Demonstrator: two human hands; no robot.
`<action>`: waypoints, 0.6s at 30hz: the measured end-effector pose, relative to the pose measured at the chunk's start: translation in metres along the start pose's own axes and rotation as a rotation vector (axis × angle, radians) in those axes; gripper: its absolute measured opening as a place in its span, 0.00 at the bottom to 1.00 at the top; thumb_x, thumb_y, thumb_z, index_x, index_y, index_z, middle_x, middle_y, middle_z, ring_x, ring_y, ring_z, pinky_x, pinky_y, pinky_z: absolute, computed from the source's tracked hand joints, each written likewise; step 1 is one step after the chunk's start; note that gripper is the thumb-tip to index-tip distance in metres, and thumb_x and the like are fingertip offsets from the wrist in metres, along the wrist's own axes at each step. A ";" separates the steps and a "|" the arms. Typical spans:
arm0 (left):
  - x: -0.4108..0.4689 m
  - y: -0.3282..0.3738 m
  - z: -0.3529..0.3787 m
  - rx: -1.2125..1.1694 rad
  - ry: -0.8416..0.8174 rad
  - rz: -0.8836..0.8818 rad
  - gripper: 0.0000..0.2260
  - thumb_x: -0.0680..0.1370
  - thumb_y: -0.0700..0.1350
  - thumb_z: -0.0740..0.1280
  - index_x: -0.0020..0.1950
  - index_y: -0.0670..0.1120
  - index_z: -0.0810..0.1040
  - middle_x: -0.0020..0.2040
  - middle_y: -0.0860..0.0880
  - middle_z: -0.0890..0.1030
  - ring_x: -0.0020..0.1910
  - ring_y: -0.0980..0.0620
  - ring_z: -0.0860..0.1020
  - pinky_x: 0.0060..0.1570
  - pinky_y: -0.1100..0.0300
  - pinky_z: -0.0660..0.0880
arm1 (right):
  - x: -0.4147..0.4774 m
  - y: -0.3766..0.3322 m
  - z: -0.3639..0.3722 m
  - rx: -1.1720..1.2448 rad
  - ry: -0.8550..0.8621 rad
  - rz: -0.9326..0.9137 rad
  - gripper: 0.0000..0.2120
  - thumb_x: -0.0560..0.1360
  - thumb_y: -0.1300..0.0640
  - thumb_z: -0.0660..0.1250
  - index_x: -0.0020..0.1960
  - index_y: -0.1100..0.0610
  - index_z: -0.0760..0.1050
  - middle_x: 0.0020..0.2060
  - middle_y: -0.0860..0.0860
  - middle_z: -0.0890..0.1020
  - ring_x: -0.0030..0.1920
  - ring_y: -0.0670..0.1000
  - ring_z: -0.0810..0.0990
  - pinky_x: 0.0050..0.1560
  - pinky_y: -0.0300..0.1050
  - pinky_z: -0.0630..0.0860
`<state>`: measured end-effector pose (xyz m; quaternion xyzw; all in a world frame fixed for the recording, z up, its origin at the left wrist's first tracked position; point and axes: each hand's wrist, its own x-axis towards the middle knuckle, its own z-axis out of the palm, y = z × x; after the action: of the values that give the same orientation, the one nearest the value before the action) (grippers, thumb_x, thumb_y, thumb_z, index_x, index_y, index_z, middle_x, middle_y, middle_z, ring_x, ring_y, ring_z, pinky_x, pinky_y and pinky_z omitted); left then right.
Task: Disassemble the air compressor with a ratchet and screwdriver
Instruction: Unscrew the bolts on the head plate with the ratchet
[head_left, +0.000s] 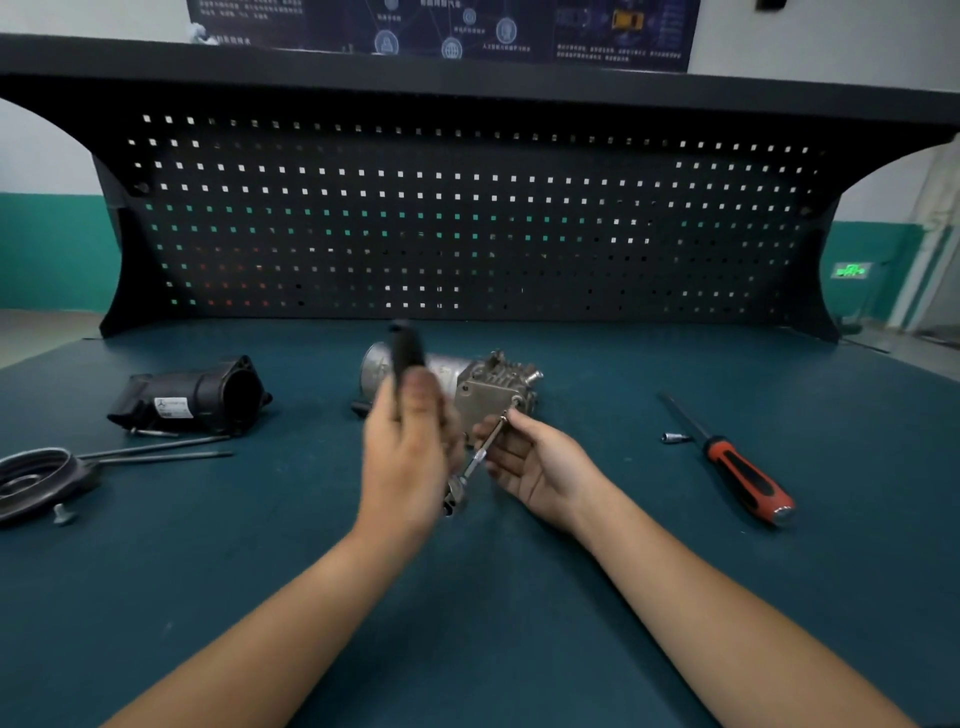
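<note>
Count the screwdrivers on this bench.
1: the screwdriver lies on the mat right of the right hand, beside a small socket. That hand and the left hand, gripping the ratchet, might hide another.

Bare forearms (270, 613), left hand (402, 452), right hand (537, 465)

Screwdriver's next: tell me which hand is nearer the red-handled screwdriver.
Right. The right hand is left of the screwdriver; the left hand is farther left, gripping the ratchet.
</note>
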<state>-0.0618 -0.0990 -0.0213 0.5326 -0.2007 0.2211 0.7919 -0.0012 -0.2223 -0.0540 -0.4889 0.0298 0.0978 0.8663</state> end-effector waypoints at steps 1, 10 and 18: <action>0.006 0.001 -0.003 -0.110 0.105 -0.068 0.19 0.78 0.60 0.56 0.38 0.46 0.63 0.20 0.54 0.64 0.18 0.60 0.60 0.19 0.68 0.60 | 0.000 0.000 0.001 0.009 -0.011 0.012 0.13 0.80 0.55 0.55 0.45 0.58 0.75 0.31 0.51 0.84 0.29 0.46 0.82 0.27 0.33 0.75; 0.021 -0.005 -0.019 -0.320 0.327 -0.296 0.19 0.80 0.61 0.51 0.38 0.47 0.62 0.20 0.54 0.62 0.17 0.56 0.60 0.19 0.68 0.61 | 0.000 0.000 0.005 -0.051 0.004 0.019 0.12 0.81 0.54 0.53 0.42 0.55 0.70 0.30 0.49 0.84 0.29 0.47 0.83 0.27 0.33 0.74; -0.017 -0.012 -0.006 0.721 -0.762 0.329 0.16 0.71 0.56 0.58 0.48 0.45 0.75 0.38 0.52 0.81 0.35 0.57 0.75 0.35 0.62 0.70 | 0.003 -0.001 0.003 -0.124 0.026 0.041 0.17 0.81 0.54 0.55 0.39 0.57 0.77 0.31 0.51 0.84 0.34 0.49 0.83 0.49 0.46 0.74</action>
<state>-0.0683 -0.0999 -0.0420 0.7743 -0.4652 0.1882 0.3855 0.0017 -0.2199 -0.0522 -0.5423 0.0448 0.1107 0.8316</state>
